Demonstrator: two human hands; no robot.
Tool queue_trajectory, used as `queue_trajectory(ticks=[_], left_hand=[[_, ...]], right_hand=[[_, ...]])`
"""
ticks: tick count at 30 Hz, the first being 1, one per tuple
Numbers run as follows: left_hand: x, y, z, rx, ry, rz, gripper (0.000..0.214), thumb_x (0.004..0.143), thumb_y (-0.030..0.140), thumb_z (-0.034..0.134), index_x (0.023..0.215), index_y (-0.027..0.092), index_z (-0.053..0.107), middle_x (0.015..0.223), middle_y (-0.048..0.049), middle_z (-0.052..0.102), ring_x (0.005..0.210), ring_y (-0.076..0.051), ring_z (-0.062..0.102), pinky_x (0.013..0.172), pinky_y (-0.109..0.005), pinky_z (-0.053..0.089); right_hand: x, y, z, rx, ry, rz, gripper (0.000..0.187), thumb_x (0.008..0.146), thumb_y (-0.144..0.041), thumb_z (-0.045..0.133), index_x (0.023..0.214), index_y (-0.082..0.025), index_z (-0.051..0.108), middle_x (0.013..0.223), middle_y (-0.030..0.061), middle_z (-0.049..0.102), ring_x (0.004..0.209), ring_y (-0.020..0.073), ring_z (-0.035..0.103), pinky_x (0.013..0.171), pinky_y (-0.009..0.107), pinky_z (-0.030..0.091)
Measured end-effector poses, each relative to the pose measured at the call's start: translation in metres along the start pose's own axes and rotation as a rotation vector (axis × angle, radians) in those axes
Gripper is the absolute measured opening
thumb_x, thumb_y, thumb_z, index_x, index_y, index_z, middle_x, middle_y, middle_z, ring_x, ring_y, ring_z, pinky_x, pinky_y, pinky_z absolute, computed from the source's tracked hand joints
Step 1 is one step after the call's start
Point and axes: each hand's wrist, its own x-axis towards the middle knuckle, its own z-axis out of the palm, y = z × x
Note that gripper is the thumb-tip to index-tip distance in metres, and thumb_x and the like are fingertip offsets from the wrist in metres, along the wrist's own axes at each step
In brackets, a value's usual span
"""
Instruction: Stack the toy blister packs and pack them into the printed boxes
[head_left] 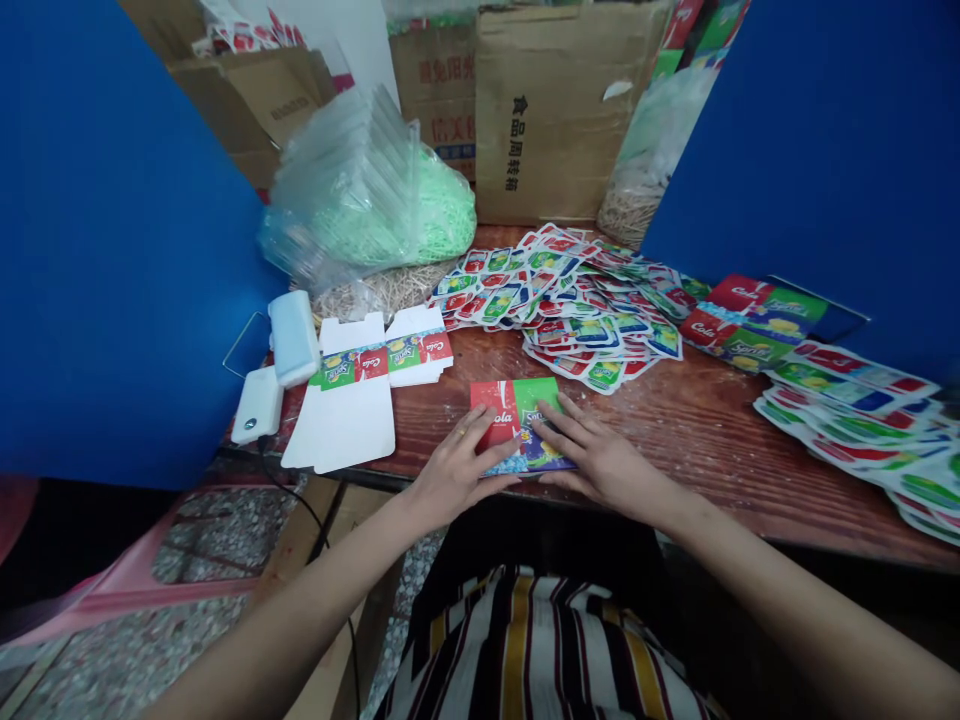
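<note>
At the near edge of the wooden tabletop (720,450), the left hand (452,457) and right hand (600,452), fingers spread, seemingly press the Cola-and-Sprite carton (523,408) flat, the next move likely calling for even pressure.

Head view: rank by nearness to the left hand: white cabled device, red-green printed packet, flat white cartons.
1. Printed packet: under the left hand, touching.
2. Flat white cartons: left of that hand.
3. White cabled device: farther left, past the cartons.
</note>
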Motion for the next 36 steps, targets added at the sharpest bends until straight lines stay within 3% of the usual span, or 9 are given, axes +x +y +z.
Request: queue_trajectory(ticks=[5, 11, 16, 22, 26, 31, 33, 36], left_hand=[[0.004, 0.0, -0.007, -0.028, -0.038, -0.04, 0.04, 0.091, 0.041, 0.052, 0.13, 0.031, 0.053, 0.139, -0.0089, 0.046, 0.131, -0.026, 0.043, 0.106, -0.051, 0.042], [-0.005, 0.004, -0.001, -0.024, 0.019, 0.003, 0.037, 0.091, 0.029, 0.054, 0.128, 0.03, 0.056, 0.145, -0.0097, 0.039, 0.138, -0.029, 0.034, 0.107, -0.05, 0.041], [-0.011, 0.0, 0.011, 0.016, 0.049, 0.028, 0.047, 0.09, 0.018, 0.054, 0.134, 0.032, 0.05, 0.151, -0.0091, 0.031, 0.14, -0.032, 0.031, 0.104, -0.049, 0.044], [-0.012, 0.0, 0.024, 0.056, 0.14, 0.066, 0.053, 0.084, 0.018, 0.063, 0.133, 0.035, 0.052, 0.153, -0.0078, 0.029, 0.138, -0.033, 0.034, 0.101, -0.048, 0.047], [-0.011, 0.005, 0.031, 0.045, 0.236, 0.05, 0.05, 0.083, 0.013, 0.063, 0.127, 0.035, 0.057, 0.153, -0.0059, 0.031, 0.137, -0.033, 0.037, 0.1, -0.047, 0.048], [-0.01, 0.005, 0.037, -0.006, 0.265, 0.032, 0.045, 0.082, 0.01, 0.062, 0.121, 0.032, 0.063, 0.151, -0.0049, 0.035, 0.138, -0.033, 0.035, 0.102, -0.048, 0.046], [-0.011, 0.009, 0.038, -0.05, 0.296, -0.005, 0.043, 0.082, 0.009, 0.062, 0.119, 0.032, 0.064, 0.15, -0.004, 0.036, 0.138, -0.032, 0.035, 0.104, -0.049, 0.044], [-0.015, 0.018, 0.043, -0.145, 0.37, -0.098, 0.035, 0.083, 0.01, 0.062, 0.111, 0.03, 0.067, 0.146, -0.0043, 0.042, 0.136, -0.03, 0.039, 0.105, -0.053, 0.043]], right_hand=[[0.002, -0.002, -0.009, 0.073, -0.042, 0.023, 0.056, 0.093, -0.047, 0.048, 0.143, -0.022, 0.043, 0.152, 0.0092, 0.032, 0.143, 0.0317, 0.019, 0.114, 0.053, 0.03], [-0.003, -0.008, -0.012, 0.081, -0.075, 0.03, 0.057, 0.095, -0.044, 0.045, 0.146, -0.02, 0.037, 0.156, 0.0117, 0.024, 0.145, 0.0309, 0.005, 0.115, 0.053, 0.025], [-0.008, -0.01, -0.019, 0.096, -0.084, -0.032, 0.06, 0.094, -0.048, 0.047, 0.145, -0.017, 0.04, 0.155, 0.0166, 0.021, 0.145, 0.0337, 0.0, 0.115, 0.054, 0.022], [-0.008, -0.009, -0.019, 0.104, -0.099, -0.025, 0.055, 0.096, -0.045, 0.043, 0.145, -0.022, 0.038, 0.156, 0.016, 0.017, 0.144, 0.036, -0.002, 0.113, 0.057, 0.023], [-0.01, -0.007, -0.013, 0.083, -0.091, -0.061, 0.059, 0.094, -0.049, 0.045, 0.148, -0.029, 0.032, 0.158, 0.0147, 0.011, 0.143, 0.0384, -0.005, 0.112, 0.059, 0.021], [-0.014, -0.008, -0.007, 0.191, -0.054, -0.035, 0.058, 0.091, -0.049, 0.051, 0.145, -0.034, 0.036, 0.159, 0.0093, 0.006, 0.143, 0.0371, -0.009, 0.112, 0.06, 0.018], [-0.013, -0.01, 0.0, 0.344, 0.019, 0.063, 0.062, 0.092, -0.051, 0.048, 0.148, -0.031, 0.031, 0.159, 0.0088, 0.012, 0.146, 0.0316, -0.001, 0.115, 0.055, 0.018], [-0.006, -0.012, 0.018, 0.6, 0.251, 0.491, 0.066, 0.095, -0.054, 0.036, 0.152, -0.026, 0.019, 0.154, 0.012, 0.026, 0.144, 0.0256, 0.018, 0.116, 0.05, 0.022]])
